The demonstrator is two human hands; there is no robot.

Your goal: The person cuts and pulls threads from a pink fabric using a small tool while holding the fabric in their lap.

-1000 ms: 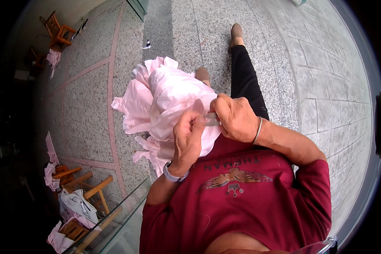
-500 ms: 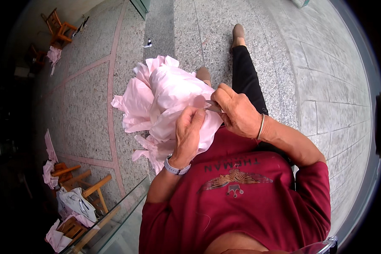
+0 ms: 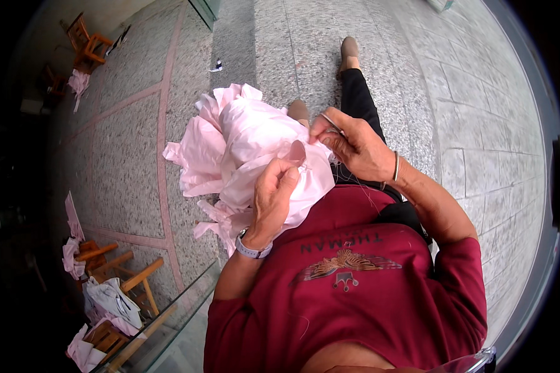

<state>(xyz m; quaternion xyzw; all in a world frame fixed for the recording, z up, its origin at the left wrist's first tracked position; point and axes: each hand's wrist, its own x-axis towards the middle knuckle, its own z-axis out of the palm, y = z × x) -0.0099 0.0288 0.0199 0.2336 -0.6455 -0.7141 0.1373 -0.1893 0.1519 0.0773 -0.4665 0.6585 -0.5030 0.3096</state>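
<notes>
A bundle of thin pale pink cloth [image 3: 249,133] lies across my lap, gathered in loose folds. My left hand [image 3: 272,198] is closed on its near edge, thumb against the fingers, beside a small raised loop in the cloth. To the right, my right hand [image 3: 356,144] is closed around small metal thread snips [image 3: 333,123]; most of the tool is hidden in the hand, and its visible end points up and left. The right fingertips meet the cloth's right edge, and I cannot tell whether they pinch it. Fine loose threads hang below that hand.
Wooden chairs [image 3: 88,43] stand at the far left. Nearer left, wooden stools [image 3: 142,273] carry more pink and white cloth [image 3: 111,298] behind a glass panel [image 3: 186,323]. A small dark-and-white object [image 3: 218,65] lies on the speckled floor ahead.
My right hand has turned and shifted slightly right, swinging the snips away from the cloth in front of my left thumb. My left hand has moved slightly left, still holding the cloth.
</notes>
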